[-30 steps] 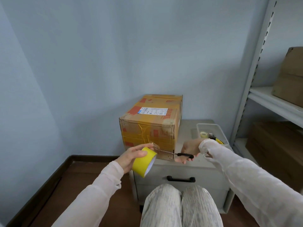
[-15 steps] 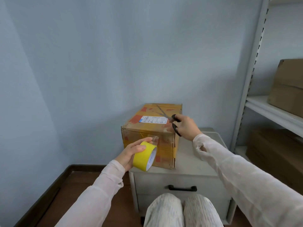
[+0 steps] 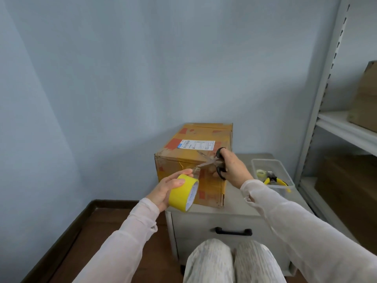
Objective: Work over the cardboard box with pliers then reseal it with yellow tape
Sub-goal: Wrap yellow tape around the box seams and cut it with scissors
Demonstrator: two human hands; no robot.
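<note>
A seated person's left hand (image 3: pixel 168 188) grips a roll of bright yellow adhesive tape (image 3: pixel 182 195), fingers curled round its rim. The right hand (image 3: pixel 231 170), fingers through the black loops, holds a pair of steel scissors (image 3: pixel 211 162) with blades parted at the short tab of tape (image 3: pixel 196 173) standing up from the roll. Behind them a worn brown cardboard box (image 3: pixel 204 131), patched with yellow tape and bearing a white shipping label (image 3: pixel 196 144), sits on the left of the pale grey cabinet's worktop (image 3: pixel 257 156), its back close to the wall. The yellow-handled pliers (image 3: pixel 274 179) lie untouched in a clear plastic tray (image 3: pixel 265 160) to the right of the box, beside a small roll of clear tape (image 3: pixel 260 172). The lower blade's tip lies very near the left fingertips, so a hasty snip could nick skin. A tab cut too short could also drop back onto the roll and prove hard to lift. The cabinet has a drawer with a black bar handle (image 3: pixel 233 231) and stands in a corner of pale blue walls (image 3: pixel 142 78) over a brown wooden floor (image 3: pixel 106 221). Grey metal shelving (image 3: pixel 326 94) at right carries more brown cartons (image 3: pixel 365 99).
</note>
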